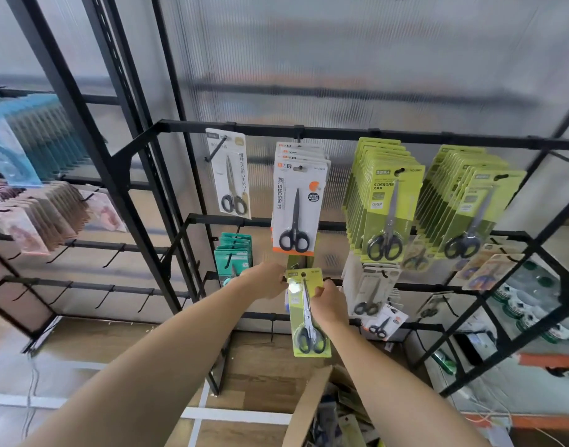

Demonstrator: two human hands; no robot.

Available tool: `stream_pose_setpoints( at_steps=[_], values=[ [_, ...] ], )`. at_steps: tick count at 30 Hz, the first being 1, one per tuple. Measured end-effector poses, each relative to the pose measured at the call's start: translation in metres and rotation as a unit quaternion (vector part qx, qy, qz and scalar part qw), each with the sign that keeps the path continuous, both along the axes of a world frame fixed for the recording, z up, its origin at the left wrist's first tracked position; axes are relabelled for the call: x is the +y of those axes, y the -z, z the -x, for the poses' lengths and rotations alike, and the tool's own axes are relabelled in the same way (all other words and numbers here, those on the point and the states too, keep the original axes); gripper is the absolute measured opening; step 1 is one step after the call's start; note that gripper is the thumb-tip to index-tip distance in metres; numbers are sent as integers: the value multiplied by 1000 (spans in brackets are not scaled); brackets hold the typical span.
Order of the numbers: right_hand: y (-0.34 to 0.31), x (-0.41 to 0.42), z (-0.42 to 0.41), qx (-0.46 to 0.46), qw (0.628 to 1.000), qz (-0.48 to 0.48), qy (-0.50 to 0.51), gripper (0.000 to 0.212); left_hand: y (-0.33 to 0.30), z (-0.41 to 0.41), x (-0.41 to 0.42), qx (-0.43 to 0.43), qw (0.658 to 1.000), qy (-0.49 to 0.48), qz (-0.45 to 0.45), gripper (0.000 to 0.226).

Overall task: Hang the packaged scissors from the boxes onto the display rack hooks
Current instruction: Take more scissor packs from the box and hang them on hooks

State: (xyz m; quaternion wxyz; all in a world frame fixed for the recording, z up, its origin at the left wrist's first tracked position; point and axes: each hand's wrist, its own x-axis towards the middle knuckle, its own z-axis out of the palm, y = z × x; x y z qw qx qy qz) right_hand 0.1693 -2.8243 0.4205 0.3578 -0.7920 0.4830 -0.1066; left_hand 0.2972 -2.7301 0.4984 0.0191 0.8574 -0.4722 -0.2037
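Observation:
A yellow-green scissors pack point(309, 321) hangs upright in front of the black display rack point(341, 135), its top at a hook on the second row. My left hand point(267, 280) pinches the pack's upper left corner. My right hand point(330, 301) grips its right edge near the top. Another yellow-green pack point(297, 261) shows just behind it. A cardboard box point(312, 404) with more packs stands open at the bottom.
Hooks above carry a white-and-orange scissors stack point(297, 208), a single white pack point(231, 179) and two green stacks point(386, 208). Teal packs point(233, 256) hang to the left, white packs point(372, 291) to the right. A left rack point(35, 201) holds blue and pink goods.

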Motion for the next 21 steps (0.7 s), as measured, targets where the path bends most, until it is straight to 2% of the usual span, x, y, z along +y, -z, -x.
stream_pose_setpoints(
  at_steps=[3, 7, 12, 13, 15, 17, 19, 20, 21],
  values=[
    [-1, -3, -1, -7, 998, -27, 51, 16, -3, 0, 0, 10, 1000, 14, -1, 29],
    [0, -6, -7, 26, 998, -22, 52, 20, -2, 0, -2, 24, 999, 25, 10, 31],
    [0, -9, -15, 132, 984, -119, -19, 45, 14, -8, -6, 36, 998, 41, -11, 39],
    [1, -8, -14, 128, 981, -140, -26, 42, 16, -8, -5, 33, 998, 44, -13, 38],
    [4, -5, -9, 134, 979, -145, -50, 65, 22, -8, -5, 24, 999, 48, -6, 39],
    [5, -1, -2, 129, 980, -131, -81, 60, 33, -9, -4, 31, 998, 48, 13, 45],
    [7, 3, 8, 115, 980, -126, -106, 41, 48, -9, -4, 40, 997, 60, 3, 49],
    [7, 6, 14, 121, 978, -122, -119, 38, 56, -7, -5, 41, 997, 68, -9, 48],
    [7, 8, 20, 127, 977, -118, -123, 43, 62, -5, -5, 40, 996, 77, -26, 46]
  ],
)
